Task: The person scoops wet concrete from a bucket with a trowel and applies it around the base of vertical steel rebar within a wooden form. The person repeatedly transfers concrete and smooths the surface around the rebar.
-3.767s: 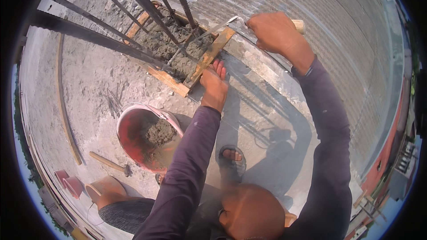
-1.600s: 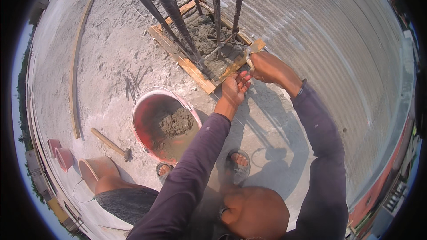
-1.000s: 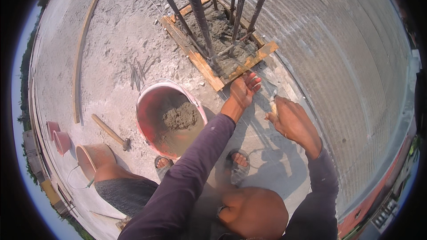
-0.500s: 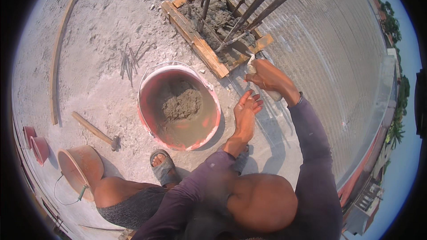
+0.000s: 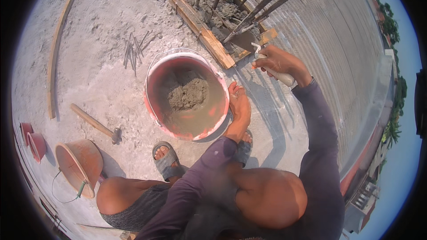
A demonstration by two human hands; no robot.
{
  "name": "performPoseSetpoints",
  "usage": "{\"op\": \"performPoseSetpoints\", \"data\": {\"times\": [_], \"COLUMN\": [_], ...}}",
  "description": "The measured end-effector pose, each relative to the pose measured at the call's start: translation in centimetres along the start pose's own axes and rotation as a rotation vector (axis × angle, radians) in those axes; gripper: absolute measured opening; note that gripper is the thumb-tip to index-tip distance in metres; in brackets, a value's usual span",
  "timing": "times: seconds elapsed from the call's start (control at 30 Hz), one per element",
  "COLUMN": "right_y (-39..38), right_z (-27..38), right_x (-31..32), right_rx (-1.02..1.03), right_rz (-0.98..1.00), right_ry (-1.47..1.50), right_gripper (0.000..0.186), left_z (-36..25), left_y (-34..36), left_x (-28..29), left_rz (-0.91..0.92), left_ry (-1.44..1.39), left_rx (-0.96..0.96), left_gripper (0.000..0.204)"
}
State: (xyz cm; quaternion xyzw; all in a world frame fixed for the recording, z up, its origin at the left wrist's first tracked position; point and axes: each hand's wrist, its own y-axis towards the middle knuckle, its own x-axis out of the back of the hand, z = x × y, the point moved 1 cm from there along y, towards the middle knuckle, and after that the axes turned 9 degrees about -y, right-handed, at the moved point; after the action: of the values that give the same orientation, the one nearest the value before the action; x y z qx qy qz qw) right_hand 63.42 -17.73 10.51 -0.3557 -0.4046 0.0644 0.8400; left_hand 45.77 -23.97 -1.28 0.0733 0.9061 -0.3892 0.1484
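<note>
My right hand (image 5: 280,63) is wrapped round the pale handle of a trowel (image 5: 245,41). The trowel's blade reaches over the near corner of a wooden form (image 5: 205,36), by the wet concrete (image 5: 213,15) inside it. Steel bars (image 5: 262,9) stand up out of that concrete. My left hand (image 5: 240,106), empty with loosely bent fingers, is beside the right rim of a red bucket (image 5: 149,102); whether it touches the rim I cannot tell. Inside the bucket lies a mound of grey mortar (image 5: 189,94) in murky water.
A hammer (image 5: 94,123) and several loose metal rods (image 5: 133,52) lie on the rough floor to the left. Beyond them is a long timber strip (image 5: 57,53). An orange bucket (image 5: 82,164) lies tipped near my left knee, with smaller red buckets (image 5: 37,146) farther left. Corrugated roofing (image 5: 329,62) spreads to the right.
My left hand has drawn down and left to the bucket's rim, its fingers less spread. My right hand has shifted slightly right with the trowel, and more of the blade shows. The view has shifted slightly.
</note>
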Motion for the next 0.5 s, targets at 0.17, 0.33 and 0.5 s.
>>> {"op": "performPoseSetpoints", "data": {"times": [0.17, 0.33, 0.5], "right_y": [-0.8, -9.3, -10.4], "right_z": [-0.6, -0.3, 3.7], "right_x": [-2.0, -6.5, -9.9], "right_rx": [0.094, -0.312, -0.075], "right_rz": [-0.178, -0.285, -0.231], "right_ry": [-0.148, -0.167, 0.113], "right_gripper": [0.041, 0.053, 0.049], "left_z": [-3.5, -17.0, -28.9], "left_y": [-3.9, -2.4, 19.4], "left_x": [-1.4, -1.3, 1.2], "left_rz": [0.129, 0.078, -0.112], "left_ry": [0.196, -0.292, 0.268], "left_rx": [-0.199, -0.875, -0.772], "left_gripper": [0.036, 0.022, 0.039]}}
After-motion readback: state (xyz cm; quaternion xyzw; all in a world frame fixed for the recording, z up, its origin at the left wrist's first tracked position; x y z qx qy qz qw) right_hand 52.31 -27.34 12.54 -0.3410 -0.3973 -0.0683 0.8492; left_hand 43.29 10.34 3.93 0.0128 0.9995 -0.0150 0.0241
